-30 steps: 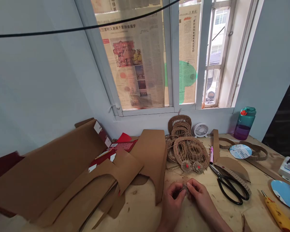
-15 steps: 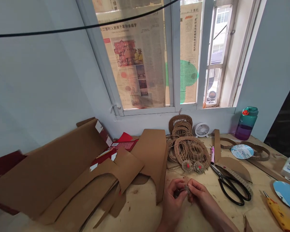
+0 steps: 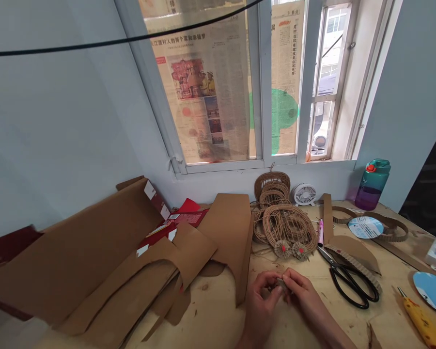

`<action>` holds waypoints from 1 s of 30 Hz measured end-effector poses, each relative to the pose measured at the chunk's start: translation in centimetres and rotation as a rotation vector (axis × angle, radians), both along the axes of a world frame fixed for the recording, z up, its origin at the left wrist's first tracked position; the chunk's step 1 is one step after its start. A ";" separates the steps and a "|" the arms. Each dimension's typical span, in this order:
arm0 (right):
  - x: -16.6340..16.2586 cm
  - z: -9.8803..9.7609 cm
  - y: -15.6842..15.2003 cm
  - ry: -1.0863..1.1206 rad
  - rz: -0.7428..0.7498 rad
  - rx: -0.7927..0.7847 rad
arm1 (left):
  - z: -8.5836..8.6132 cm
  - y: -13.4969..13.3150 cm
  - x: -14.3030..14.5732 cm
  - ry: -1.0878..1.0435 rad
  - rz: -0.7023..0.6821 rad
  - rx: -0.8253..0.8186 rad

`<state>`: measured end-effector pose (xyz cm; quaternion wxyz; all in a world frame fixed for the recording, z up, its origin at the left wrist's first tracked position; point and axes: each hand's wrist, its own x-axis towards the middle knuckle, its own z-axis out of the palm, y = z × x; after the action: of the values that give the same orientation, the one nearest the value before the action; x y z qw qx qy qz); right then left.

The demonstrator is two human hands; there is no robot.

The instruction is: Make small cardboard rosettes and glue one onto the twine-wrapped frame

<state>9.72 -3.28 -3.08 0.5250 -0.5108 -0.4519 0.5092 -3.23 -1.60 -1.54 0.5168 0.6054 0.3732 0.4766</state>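
Both hands meet above the near middle of the table, fingertips pinched together. Between them is a small grey-brown piece (image 3: 281, 284), perhaps corrugated cardboard strip; the fingers cover most of it. My left hand (image 3: 262, 303) curls round its left side with the thumb on it. On the right side, my right hand (image 3: 298, 290) pinches it between thumb and index finger. Just beyond the fingers lie two pleated rosettes (image 3: 283, 248) with red centres, beside coiled brown cord (image 3: 289, 223). To the right are black-handled scissors (image 3: 352, 286), their blades slightly apart.
Cut cardboard sheets (image 3: 105, 261) cover the left side. At the back stand a small white fan (image 3: 304, 194) and a teal-purple bottle (image 3: 372, 186). A pink marker (image 3: 320, 232), corrugated strips (image 3: 394, 228), blue-white discs (image 3: 365, 227) and a yellow glue gun (image 3: 419, 320) lie rightward.
The fingers have shifted slightly around the small piece, and both hands still pinch it. The view has turned a little to the left; the things on the table lie as before.
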 end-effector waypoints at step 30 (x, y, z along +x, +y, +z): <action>0.4 0.7 -0.3 -0.329 -0.104 0.059 | -0.9 -0.1 -0.3 0.179 -0.012 0.277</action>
<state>10.12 -3.53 -2.42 0.4843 -0.5942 -0.5196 0.3773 -3.49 -1.69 -2.46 0.3957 0.7131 0.3451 0.4646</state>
